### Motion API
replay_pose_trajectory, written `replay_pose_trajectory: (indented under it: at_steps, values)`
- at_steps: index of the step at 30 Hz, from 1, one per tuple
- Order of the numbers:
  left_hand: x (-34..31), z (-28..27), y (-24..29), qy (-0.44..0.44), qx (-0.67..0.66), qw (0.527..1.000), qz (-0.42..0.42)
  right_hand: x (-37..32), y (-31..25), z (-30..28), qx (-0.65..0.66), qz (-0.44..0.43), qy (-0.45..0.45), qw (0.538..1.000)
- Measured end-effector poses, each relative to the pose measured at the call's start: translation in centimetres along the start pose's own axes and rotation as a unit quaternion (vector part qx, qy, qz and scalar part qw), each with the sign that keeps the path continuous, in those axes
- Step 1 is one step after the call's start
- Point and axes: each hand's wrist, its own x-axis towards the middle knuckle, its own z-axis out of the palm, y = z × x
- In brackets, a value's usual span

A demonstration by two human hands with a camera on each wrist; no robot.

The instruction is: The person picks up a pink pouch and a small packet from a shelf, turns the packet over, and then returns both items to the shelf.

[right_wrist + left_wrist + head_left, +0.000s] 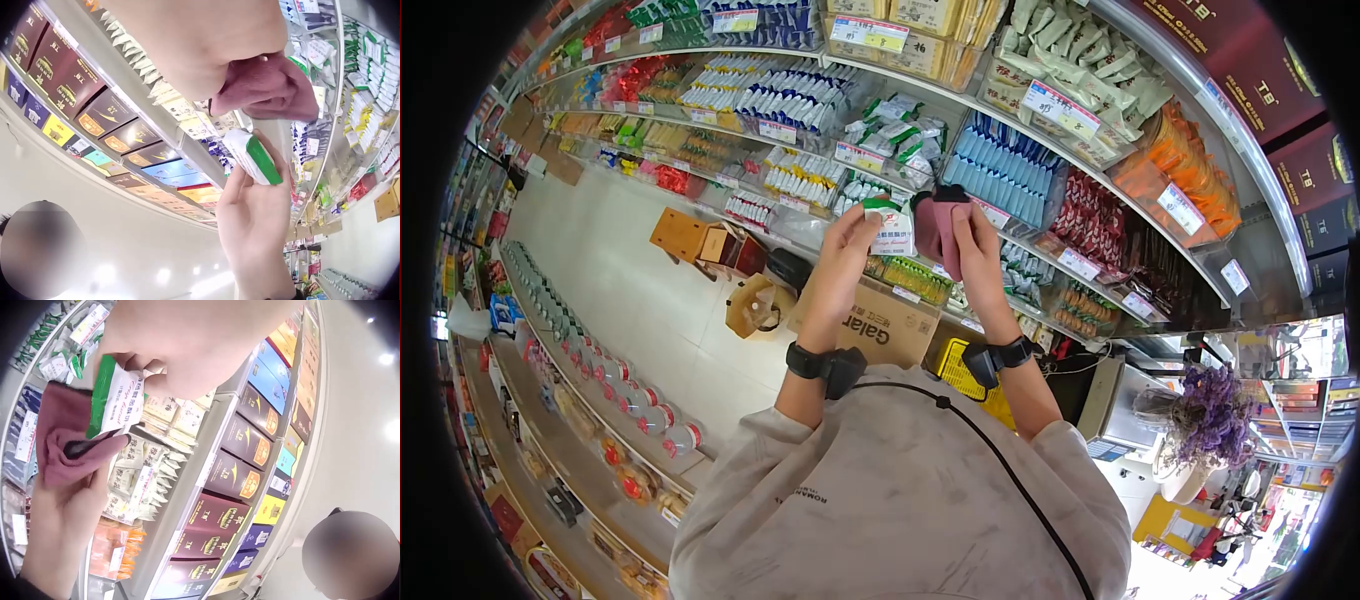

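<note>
My left hand [846,262] pinches a small green-and-white snack packet [892,232] between thumb and fingers, its printed face showing in the left wrist view. Close beside it, my right hand [982,258] grips a bunched mauve cloth [943,228] with a dark patch in its folds. In the left wrist view the cloth [56,428] overlaps the lower end of the packet [117,403]. Both hands are raised in front of shelves of wrapped snacks. From the right wrist, the packet [253,157] appears just below the cloth [270,90].
Clear bins of blue packets [1008,170] and green-and-white packets [895,130] line the shelves before me. Below stand a cardboard box [885,325] and a yellow basket [962,368]. A wooden stool [685,235] is on the floor to the left. Dark red boxes [1268,95] fill the right shelving.
</note>
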Motion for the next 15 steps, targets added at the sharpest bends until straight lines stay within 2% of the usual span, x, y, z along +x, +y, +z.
replay_pose_trajectory:
  at_steps: [3, 6, 10, 13, 15]
  values:
    - [0.0, 0.4, -0.9, 0.022, 0.023, 0.999, 0.010, -1.1, 0.0, 1.2, 0.062, 0.076, -0.031, 0.995]
    - [-0.4, 1.5, -0.4, 0.019, 0.058, 0.998, 0.029, -2.0, -1.3, 1.7, 0.036, 0.126, -0.106, 0.986]
    - [-0.5, 2.3, 0.7, -0.036, 0.102, 0.990, 0.092, -2.4, -2.6, 1.5, 0.040, 0.102, -0.114, 0.987]
    - [-0.6, 1.9, 0.9, -0.048, 0.029, 0.997, 0.045, -2.5, -2.7, 1.0, 0.007, 0.111, -0.112, 0.987]
    - [-0.7, 1.9, 1.0, -0.029, 0.032, 0.998, 0.055, -3.1, -2.8, 1.3, 0.025, 0.102, -0.128, 0.986]
